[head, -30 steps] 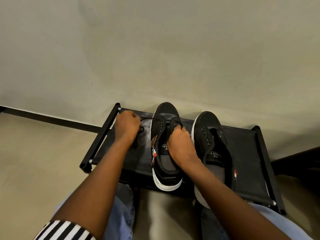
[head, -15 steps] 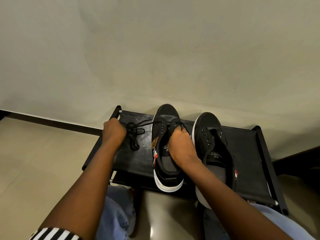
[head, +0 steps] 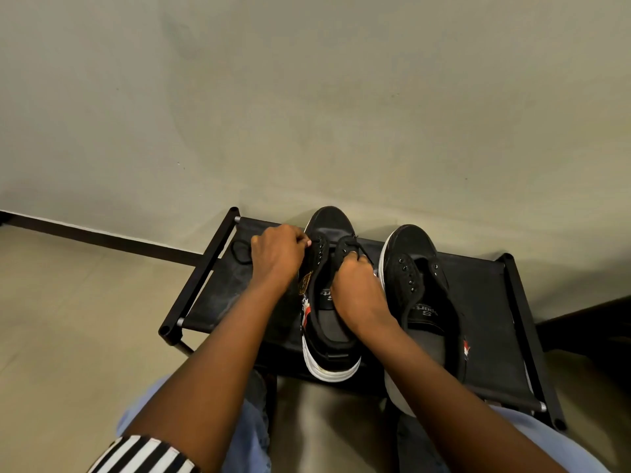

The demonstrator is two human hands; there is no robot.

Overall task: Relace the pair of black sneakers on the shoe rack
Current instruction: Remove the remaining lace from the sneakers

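Two sneakers, location: both stand side by side, toes to the wall, on the black fabric-decked, metal-framed shoe rack (head: 485, 302) in front of my knees.
Item in work: black canvas, white-soled left-hand sneaker (head: 329, 220). A strand crosses its front eyelets and the rest of the rows are bare.
Item waiting: matching black canvas right-hand sneaker (head: 409, 240), just beside the first, with empty eyelets and no lace in it.
Lace: thin black cord shoelace (head: 240, 251). Its slack lies looped on the rack deck beyond my left hand.
Left hand (head: 276, 257): fingers curled, fingertips pinched together at the outer eyelet row near the toe. They probably pinch the lace end, though the tip itself is too small to make out.
Right hand (head: 356, 288): closed over the inner eyelet flap, gripping it together with the strand that runs off its top. The heel of the hand sits over the shoe's opening.
Step in hand: feeding the lace through the next eyelet on the outer row.
Method, as I judge it: steady the flap with my right hand, keep the tip short and stiff in the pinch, and enter the hole squarely. Then draw the slack through without a twist and even the two ends before crossing.
Risk: the loose loop could snag on the frame bar.
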